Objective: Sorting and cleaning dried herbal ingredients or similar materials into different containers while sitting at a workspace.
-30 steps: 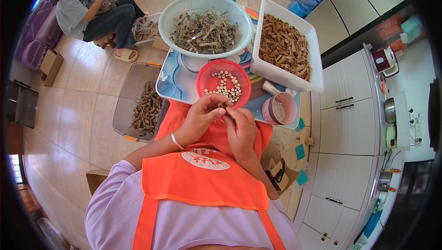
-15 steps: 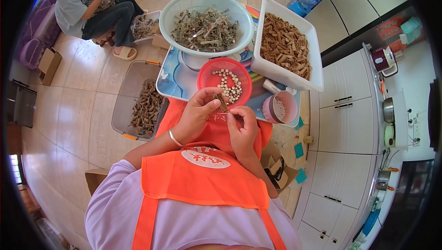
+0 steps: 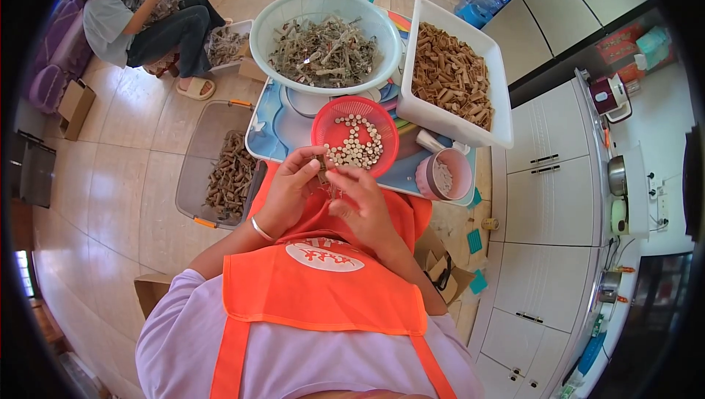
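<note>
Over the near edge of the red basket (image 3: 318, 135), my two hands meet. My left hand (image 3: 290, 187), with a white bangle at its wrist, pinches a small brown piece (image 3: 322, 171) between thumb and fingers. My right hand (image 3: 363, 208) comes in from the other side, its fingers bent over that piece and its thumb lower down. Something thin and see-through shows between its thumb and fingers, too blurred to name. Small round pale discs (image 3: 360, 153) lie in the red basket just beyond my fingertips.
A pale green basin (image 3: 258, 57) of clear wrapped pieces and a white tub (image 3: 501, 105) of brown pieces stand behind. A pink cup (image 3: 461, 186) sits at right. A grey bin (image 3: 192, 153) is on the floor at left; another person (image 3: 110, 24) sits beyond.
My right hand has moved left and closer to my left hand, its fingers now over the brown piece. My left hand has shifted slightly left. More discs show in the near part of the red basket.
</note>
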{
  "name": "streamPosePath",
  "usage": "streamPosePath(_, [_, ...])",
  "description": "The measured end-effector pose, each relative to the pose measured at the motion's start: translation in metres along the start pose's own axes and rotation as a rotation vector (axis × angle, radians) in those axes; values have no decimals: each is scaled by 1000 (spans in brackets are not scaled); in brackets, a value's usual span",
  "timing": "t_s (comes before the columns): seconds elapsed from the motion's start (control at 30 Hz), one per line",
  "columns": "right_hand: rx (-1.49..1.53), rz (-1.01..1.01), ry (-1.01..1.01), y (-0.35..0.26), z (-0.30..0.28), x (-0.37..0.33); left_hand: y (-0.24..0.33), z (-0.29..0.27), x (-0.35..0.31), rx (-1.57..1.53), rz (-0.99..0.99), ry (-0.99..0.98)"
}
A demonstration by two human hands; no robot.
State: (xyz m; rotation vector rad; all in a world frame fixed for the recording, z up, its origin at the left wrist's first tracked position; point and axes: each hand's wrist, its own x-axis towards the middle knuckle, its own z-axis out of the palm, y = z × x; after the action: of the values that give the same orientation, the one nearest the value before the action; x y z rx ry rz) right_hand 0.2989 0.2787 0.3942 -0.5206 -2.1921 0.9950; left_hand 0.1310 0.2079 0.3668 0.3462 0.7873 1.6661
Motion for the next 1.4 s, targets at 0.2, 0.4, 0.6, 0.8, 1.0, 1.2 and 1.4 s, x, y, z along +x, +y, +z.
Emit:
streamPosePath(0.2, [-209,214,57,65,-11,60,5,-8,12,24,6,-16])
streamPosePath(0.4, [-649,114,-178,124,5,95,11,-4,20,22,-27,-64])
streamPosePath(0.6, [-717,131,-242,116,5,98,14,-5,26,83,-2,-18])
streamPosePath(0.8, [5,-41,127,45,-9,82,11,0,30,179,21,-22])
streamPosePath(1.0, [49,-84,103,36,-1,56,4,6,28,250,50,-71])
streamPosePath(1.2, [76,-48,103,32,-6,43,5,5,24,384,18,-93])
streamPosePath(1.4, [175,80,139,26,-3,34,9,11,23,381,-25,-120])
